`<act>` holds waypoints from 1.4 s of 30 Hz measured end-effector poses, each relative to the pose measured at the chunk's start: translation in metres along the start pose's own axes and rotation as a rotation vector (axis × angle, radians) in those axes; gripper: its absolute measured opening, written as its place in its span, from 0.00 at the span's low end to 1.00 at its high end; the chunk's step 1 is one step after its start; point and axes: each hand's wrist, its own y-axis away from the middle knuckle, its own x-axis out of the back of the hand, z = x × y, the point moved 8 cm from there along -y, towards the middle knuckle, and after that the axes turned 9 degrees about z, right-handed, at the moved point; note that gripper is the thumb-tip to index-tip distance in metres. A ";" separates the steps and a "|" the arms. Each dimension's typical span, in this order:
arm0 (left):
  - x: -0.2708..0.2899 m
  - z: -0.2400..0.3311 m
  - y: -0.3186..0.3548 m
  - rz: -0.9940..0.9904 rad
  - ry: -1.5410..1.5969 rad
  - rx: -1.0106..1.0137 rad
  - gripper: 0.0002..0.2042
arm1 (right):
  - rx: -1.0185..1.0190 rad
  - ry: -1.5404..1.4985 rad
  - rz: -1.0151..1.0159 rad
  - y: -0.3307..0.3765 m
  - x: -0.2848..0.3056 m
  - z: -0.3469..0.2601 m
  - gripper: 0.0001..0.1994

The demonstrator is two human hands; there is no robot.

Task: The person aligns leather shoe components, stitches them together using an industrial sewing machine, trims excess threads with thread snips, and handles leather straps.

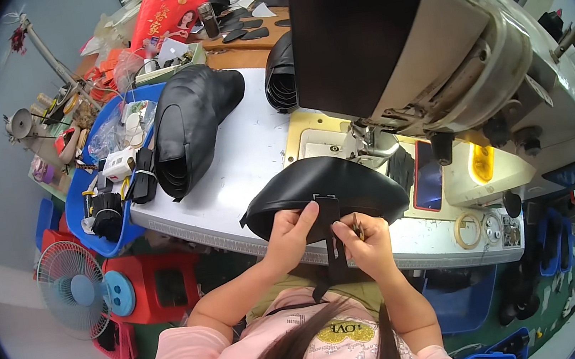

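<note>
A curved black leather-like piece [330,178] lies at the table's front edge, just before the sewing machine's needle area. A black strap [335,245] with a small metal loop at its top hangs down from the piece toward my lap. My left hand [290,236] grips the piece's lower edge, its thumb pressed beside the top of the strap and its other fingers partly hidden. My right hand [368,241] is closed beside the strap, around a small dark tool with a metallic tip [358,229]; its exact kind is too small to tell.
The sewing machine [392,37] looms at the upper right. Rolled black pieces [188,127] lie on the white table [237,150]. A blue basket [74,198] of supplies, a fan [82,291] and a red stool [157,285] are at left. A phone [427,175] lies at right.
</note>
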 end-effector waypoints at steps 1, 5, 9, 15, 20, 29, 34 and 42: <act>0.002 -0.002 -0.001 -0.001 0.005 0.004 0.13 | -0.014 -0.013 0.006 0.000 0.000 0.003 0.07; 0.002 -0.010 -0.003 -0.067 -0.016 0.039 0.11 | -0.038 0.008 0.015 -0.001 -0.002 0.005 0.07; -0.006 -0.003 -0.003 -0.026 -0.012 -0.026 0.08 | -0.072 0.012 0.053 -0.002 0.000 0.008 0.07; -0.010 -0.009 -0.007 -0.011 -0.046 -0.007 0.08 | -0.060 0.028 0.088 -0.004 0.007 0.009 0.07; -0.004 -0.012 -0.016 -0.011 -0.297 -0.109 0.11 | -0.056 0.078 0.048 -0.005 0.017 0.017 0.04; -0.024 0.010 -0.037 -0.364 -0.832 -0.066 0.10 | -0.234 0.091 -0.339 -0.065 0.039 -0.002 0.12; -0.021 0.010 -0.039 -0.390 -0.761 0.000 0.09 | -0.028 0.330 -0.031 -0.071 0.056 -0.021 0.15; -0.044 0.030 -0.030 -0.524 -0.659 -0.077 0.10 | -0.326 0.006 -0.234 -0.050 0.034 -0.013 0.26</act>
